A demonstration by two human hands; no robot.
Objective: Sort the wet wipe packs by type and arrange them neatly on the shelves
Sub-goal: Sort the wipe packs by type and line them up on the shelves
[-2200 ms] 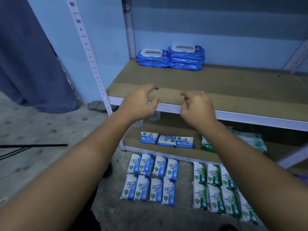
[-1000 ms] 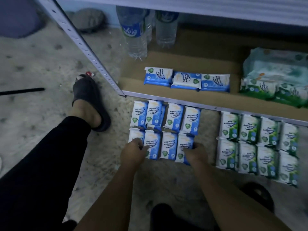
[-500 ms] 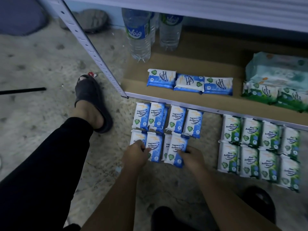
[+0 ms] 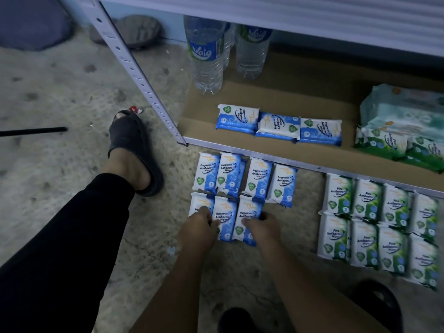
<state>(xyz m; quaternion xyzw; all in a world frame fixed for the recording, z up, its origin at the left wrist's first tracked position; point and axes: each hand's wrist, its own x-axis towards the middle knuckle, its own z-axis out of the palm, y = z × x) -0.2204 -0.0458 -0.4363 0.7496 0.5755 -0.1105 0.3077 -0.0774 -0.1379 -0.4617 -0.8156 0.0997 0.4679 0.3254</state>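
A person's left hand [image 4: 199, 228] and right hand [image 4: 263, 227] curled around a row of three blue fragrance-free wipe packs [image 4: 225, 219] on the floor [image 4: 72, 92], gripping it from either side. The packs' long axes pointed away from the person towards the bottom shelf [image 4: 276, 97], which lay straight ahead and seemed equally near to both hands. Three matching packs [image 4: 278, 126] lay crosswise near its front edge.
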